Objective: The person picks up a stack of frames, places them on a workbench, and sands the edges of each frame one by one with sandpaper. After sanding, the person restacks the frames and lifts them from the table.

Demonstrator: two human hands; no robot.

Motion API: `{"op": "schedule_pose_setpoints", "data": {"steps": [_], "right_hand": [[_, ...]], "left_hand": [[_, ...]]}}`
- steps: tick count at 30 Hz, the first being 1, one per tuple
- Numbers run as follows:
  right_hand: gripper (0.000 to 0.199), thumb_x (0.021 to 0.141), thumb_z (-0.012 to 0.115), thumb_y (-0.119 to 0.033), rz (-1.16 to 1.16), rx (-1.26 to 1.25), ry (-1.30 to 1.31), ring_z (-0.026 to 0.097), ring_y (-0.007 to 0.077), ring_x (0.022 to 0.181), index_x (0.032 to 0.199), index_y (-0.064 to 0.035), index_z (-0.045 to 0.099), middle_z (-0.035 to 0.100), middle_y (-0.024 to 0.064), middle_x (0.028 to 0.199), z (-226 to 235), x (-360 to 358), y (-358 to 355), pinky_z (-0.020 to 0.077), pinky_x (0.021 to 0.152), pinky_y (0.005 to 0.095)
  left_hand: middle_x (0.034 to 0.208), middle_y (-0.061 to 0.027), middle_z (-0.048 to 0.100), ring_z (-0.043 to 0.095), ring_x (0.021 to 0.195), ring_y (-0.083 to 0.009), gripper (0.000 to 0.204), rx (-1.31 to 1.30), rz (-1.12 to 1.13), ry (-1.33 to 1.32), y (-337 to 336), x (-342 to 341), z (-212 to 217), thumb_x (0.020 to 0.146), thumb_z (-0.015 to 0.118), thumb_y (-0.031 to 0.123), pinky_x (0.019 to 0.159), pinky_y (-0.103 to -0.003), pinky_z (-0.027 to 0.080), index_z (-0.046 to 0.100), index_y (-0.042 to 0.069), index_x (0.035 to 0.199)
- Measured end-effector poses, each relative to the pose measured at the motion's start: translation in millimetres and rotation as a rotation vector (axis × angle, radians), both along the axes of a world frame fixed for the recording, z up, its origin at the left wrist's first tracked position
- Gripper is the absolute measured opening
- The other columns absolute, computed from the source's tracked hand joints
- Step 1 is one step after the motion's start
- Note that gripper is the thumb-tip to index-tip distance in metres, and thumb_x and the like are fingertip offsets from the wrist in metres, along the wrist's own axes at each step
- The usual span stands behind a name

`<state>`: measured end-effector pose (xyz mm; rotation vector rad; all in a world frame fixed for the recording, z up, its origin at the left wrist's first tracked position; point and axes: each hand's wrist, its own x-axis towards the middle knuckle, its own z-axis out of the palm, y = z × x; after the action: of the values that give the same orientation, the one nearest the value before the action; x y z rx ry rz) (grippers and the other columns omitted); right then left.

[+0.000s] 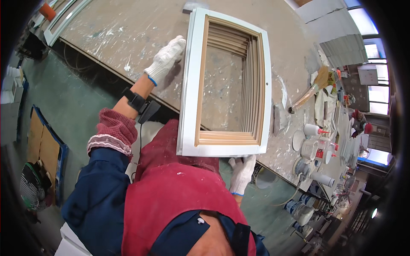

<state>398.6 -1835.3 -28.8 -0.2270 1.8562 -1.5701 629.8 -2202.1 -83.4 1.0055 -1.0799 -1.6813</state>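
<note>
Across bench point(128, 47), frames point(195, 81) point lengthwise, left hand point(165, 59) outstretched, empty, right hand's point(242, 176) grip unclear.

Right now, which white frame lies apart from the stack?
The white frame at the picture's upper left, at the left end of the table; the others form the stack beside the left hand.

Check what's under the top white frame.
Stacked frames show their inner edges beneath the top white frame; through its opening lies the paint-spotted worktable. Most of their faces, and the tabletop directly beneath them, are covered.
</note>
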Motion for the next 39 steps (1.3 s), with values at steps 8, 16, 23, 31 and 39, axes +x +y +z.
{"op": "schedule_pose_setpoints", "data": {"steps": [8,16,23,31,39], "right_hand": [[0.061,0.101,0.048,-0.049,0.054,-0.127,-0.559,0.062,0.0341,0.107,0.139,-0.0017,0.040,0.054,0.0201,0.130,5.7,31.4,1.3,0.0574,0.084,0.0460],[0.056,0.100,0.054,-0.042,0.110,-0.102,-0.553,0.059,0.0323,0.114,0.140,-0.0045,0.041,0.051,0.0154,0.133,17.6,33.9,-5.7,0.0562,0.085,0.0447],[0.061,0.100,0.053,-0.048,0.170,-0.040,-0.520,0.061,0.0305,0.111,0.139,-0.0035,0.043,0.057,0.0145,0.127,18.9,40.5,-2.4,0.0560,0.080,0.0405],[0.044,0.104,0.049,-0.036,0.125,-0.011,-0.437,0.062,0.0172,0.095,0.127,0.0005,0.048,0.060,0.0100,0.109,29.3,56.6,-11.9,0.0529,0.075,0.0316],[0.050,0.101,0.052,-0.046,0.081,-0.032,-0.326,0.065,0.0167,0.084,0.116,0.0016,0.055,0.062,0.0079,0.099,31.1,33.5,-27.4,0.0571,0.072,0.0316]], "left_hand": [[0.149,-0.0131,0.045,0.046,0.134,-0.0245,0.066,0.051,-0.118,0.274,-31.5,-13.0,1.6,0.102,0.049,0.046,0.111,-0.036,0.038,0.037,0.001,0.148],[0.151,-0.0195,0.041,0.045,0.135,-0.0294,0.078,0.015,-0.189,0.025,-68.0,49.9,59.6,0.100,0.047,0.054,0.113,-0.040,0.037,0.030,-0.004,0.150],[0.132,-0.0139,0.056,0.057,0.114,-0.0234,0.070,0.038,-0.201,0.150,-162.6,28.5,48.4,0.098,0.053,0.052,0.097,-0.036,0.047,0.044,-0.001,0.142],[0.121,-0.0097,0.062,0.062,0.101,-0.0199,0.068,0.211,-0.066,0.161,-133.5,-43.5,26.3,0.095,0.054,0.060,0.087,-0.035,0.054,0.053,0.005,0.135],[0.120,-0.0094,0.064,0.064,0.106,-0.0207,0.062,0.203,0.022,0.250,-122.4,-30.3,23.0,0.096,0.052,0.059,0.091,-0.037,0.055,0.055,0.007,0.132]]}}
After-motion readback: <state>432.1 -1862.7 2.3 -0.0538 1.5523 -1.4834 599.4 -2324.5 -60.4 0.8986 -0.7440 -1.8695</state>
